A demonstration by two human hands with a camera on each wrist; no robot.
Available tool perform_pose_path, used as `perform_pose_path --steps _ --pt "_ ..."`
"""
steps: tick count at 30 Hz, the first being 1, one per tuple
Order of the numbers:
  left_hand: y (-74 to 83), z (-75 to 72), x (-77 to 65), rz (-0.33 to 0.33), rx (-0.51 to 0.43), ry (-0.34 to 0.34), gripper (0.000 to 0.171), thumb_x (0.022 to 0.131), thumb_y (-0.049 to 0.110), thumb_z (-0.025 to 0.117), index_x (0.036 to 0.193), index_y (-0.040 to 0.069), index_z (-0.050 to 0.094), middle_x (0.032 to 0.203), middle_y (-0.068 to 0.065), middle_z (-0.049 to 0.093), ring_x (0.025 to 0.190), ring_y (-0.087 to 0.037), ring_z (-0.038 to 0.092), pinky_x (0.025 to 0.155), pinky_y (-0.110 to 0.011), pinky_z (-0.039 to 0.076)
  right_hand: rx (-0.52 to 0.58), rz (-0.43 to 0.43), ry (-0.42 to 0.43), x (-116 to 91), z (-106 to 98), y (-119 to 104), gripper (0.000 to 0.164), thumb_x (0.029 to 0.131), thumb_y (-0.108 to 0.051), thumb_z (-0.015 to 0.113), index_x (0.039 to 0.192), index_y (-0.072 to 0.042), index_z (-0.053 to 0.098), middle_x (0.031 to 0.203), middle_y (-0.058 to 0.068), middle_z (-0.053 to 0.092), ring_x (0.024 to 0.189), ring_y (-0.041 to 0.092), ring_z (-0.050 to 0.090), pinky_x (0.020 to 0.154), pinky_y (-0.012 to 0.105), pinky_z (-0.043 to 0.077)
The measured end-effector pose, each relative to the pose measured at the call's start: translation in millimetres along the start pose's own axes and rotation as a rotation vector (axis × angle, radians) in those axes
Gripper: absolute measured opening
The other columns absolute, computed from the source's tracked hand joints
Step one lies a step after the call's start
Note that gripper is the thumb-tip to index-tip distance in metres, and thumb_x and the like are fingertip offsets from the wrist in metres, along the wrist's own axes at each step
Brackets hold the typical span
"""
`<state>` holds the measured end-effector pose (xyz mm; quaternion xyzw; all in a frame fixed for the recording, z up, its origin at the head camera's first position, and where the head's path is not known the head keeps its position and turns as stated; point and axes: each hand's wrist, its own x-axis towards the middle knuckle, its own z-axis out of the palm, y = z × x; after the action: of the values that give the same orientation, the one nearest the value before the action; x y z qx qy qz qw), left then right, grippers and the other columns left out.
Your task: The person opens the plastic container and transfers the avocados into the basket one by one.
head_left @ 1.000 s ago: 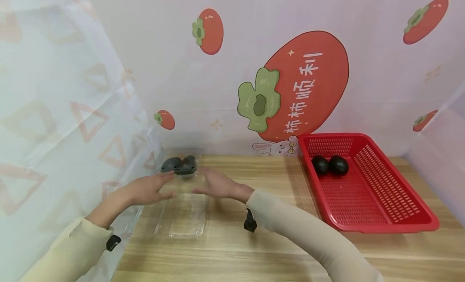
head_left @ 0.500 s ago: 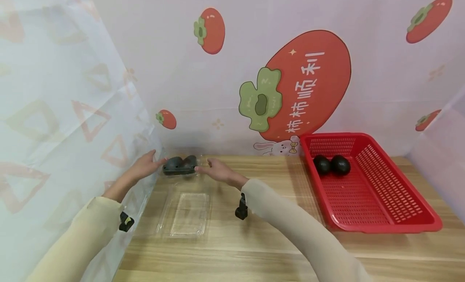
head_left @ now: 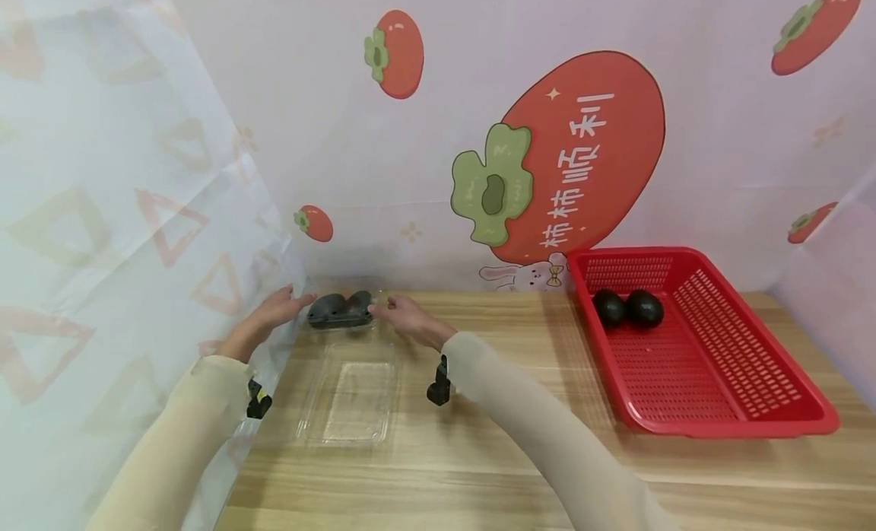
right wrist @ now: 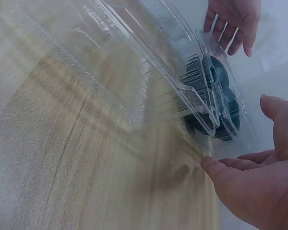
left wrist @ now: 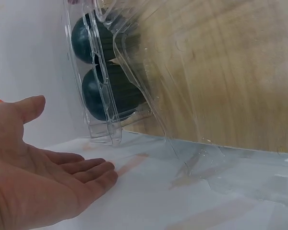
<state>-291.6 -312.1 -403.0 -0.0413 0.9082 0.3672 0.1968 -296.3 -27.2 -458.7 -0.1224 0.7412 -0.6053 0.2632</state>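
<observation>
A clear plastic clamshell box point(head_left: 342, 325) stands at the back left against the wall. Inside it lie smooth, dark green oval objects point(left wrist: 108, 93), at least two; their kind is unclear. My left hand point(head_left: 277, 308) is by the box's left end. In the left wrist view its fingers are extended, palm toward the box, with a small gap showing. By the right end is my right hand point(head_left: 409, 319), its fingers loosely extended and holding nothing in the right wrist view. A second clear plastic box point(head_left: 349, 398) stands in front, open at the top, with nothing visible in it.
A red perforated basket point(head_left: 739, 424) stands on the right of the wooden table point(head_left: 493, 447). Two dark ovals point(head_left: 626, 309) lie at its back left. A pale patterned sheet point(head_left: 171, 227) walls in the left side; another backs the table.
Both hands have left the front edge of the rear box. They moved back and to its two ends, then stayed nearly still over the last half second.
</observation>
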Motion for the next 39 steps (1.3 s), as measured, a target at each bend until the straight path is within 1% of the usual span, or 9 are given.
perform_pose_path --steps 11,19,27,28,30,33,36,38,39 --pt "-3.4 -2.2 12.0 -0.054 -0.018 -0.043 0.096 0.112 0.045 0.046 0.162 -0.012 -0.012 0.170 -0.037 -0.006 0.157 -0.055 -0.001 0.125 -0.065 0.014 -0.007 0.018 0.009 7.8 8.9 0.6 0.079 0.110 -0.038 0.058 0.167 0.002 0.021 0.174 0.020 0.023 0.159 0.036 0.026 0.124 0.052 0.032" --pt "-8.0 -0.9 16.1 -0.033 0.002 -0.047 0.096 0.112 0.040 0.050 0.160 -0.015 -0.014 0.168 -0.041 0.002 0.156 -0.057 0.004 0.124 -0.066 0.018 -0.022 0.013 0.028 12.7 14.4 3.8 0.075 0.112 -0.035 0.055 0.167 0.002 0.021 0.173 0.020 0.025 0.158 0.035 0.030 0.124 0.049 0.033" --pt "-4.2 4.2 18.0 -0.053 -0.140 -0.057 0.101 0.111 0.029 0.055 0.157 -0.009 -0.027 0.168 -0.039 -0.009 0.159 -0.050 0.006 0.123 -0.059 0.028 -0.049 -0.002 0.049 13.9 14.8 2.7 0.071 0.114 -0.034 0.051 0.167 0.002 0.022 0.173 0.020 0.025 0.158 0.035 0.030 0.124 0.049 0.033" --pt "-4.0 4.4 18.2 -0.057 -0.144 -0.053 0.100 0.112 0.028 0.054 0.157 -0.009 -0.027 0.169 -0.039 -0.008 0.158 -0.049 0.012 0.122 -0.058 0.030 -0.055 -0.004 0.051 14.0 14.7 2.1 0.070 0.114 -0.034 0.051 0.167 0.002 0.022 0.173 0.020 0.025 0.158 0.035 0.031 0.124 0.049 0.034" --pt "-3.1 4.6 18.1 -0.060 -0.140 -0.043 0.100 0.112 0.028 0.054 0.158 -0.008 -0.027 0.169 -0.039 -0.006 0.152 -0.047 0.027 0.117 -0.056 0.036 -0.060 -0.006 0.053 14.1 14.3 1.1 0.070 0.114 -0.033 0.052 0.167 0.002 0.023 0.173 0.020 0.026 0.157 0.035 0.032 0.123 0.049 0.034" --pt "-2.0 4.4 18.1 -0.062 -0.119 -0.036 0.099 0.112 0.029 0.054 0.158 -0.009 -0.026 0.169 -0.040 -0.001 0.123 -0.039 0.047 0.107 -0.052 0.041 -0.059 -0.007 0.055 14.5 13.7 0.3 0.069 0.114 -0.032 0.052 0.167 0.002 0.024 0.172 0.019 0.027 0.157 0.035 0.033 0.123 0.049 0.035" --pt "-0.5 4.5 17.0 -0.061 -0.109 -0.029 0.099 0.112 0.030 0.055 0.159 -0.010 -0.024 0.159 -0.042 0.026 0.090 -0.027 0.052 0.098 -0.049 0.044 -0.051 0.000 0.050 14.2 13.2 -0.1 0.070 0.114 -0.032 0.052 0.167 0.001 0.022 0.172 0.019 0.028 0.157 0.034 0.032 0.123 0.049 0.036" --pt "-0.1 4.9 16.9 -0.056 -0.106 -0.024 0.099 0.112 0.030 0.055 0.159 -0.010 -0.022 0.131 -0.033 0.050 0.075 -0.019 0.049 0.091 -0.046 0.045 -0.048 0.003 0.049 13.7 13.2 -0.8 0.070 0.114 -0.031 0.052 0.168 0.001 0.021 0.172 0.020 0.028 0.157 0.034 0.032 0.123 0.049 0.035" --pt "0.5 5.2 16.3 -0.052 -0.110 -0.021 0.099 0.111 0.030 0.055 0.159 -0.011 -0.020 0.127 -0.031 0.050 0.068 -0.017 0.046 0.090 -0.046 0.045 -0.047 0.002 0.050 13.4 13.0 -1.2 0.069 0.114 -0.030 0.051 0.167 0.001 0.021 0.172 0.021 0.028 0.157 0.035 0.032 0.123 0.049 0.035"
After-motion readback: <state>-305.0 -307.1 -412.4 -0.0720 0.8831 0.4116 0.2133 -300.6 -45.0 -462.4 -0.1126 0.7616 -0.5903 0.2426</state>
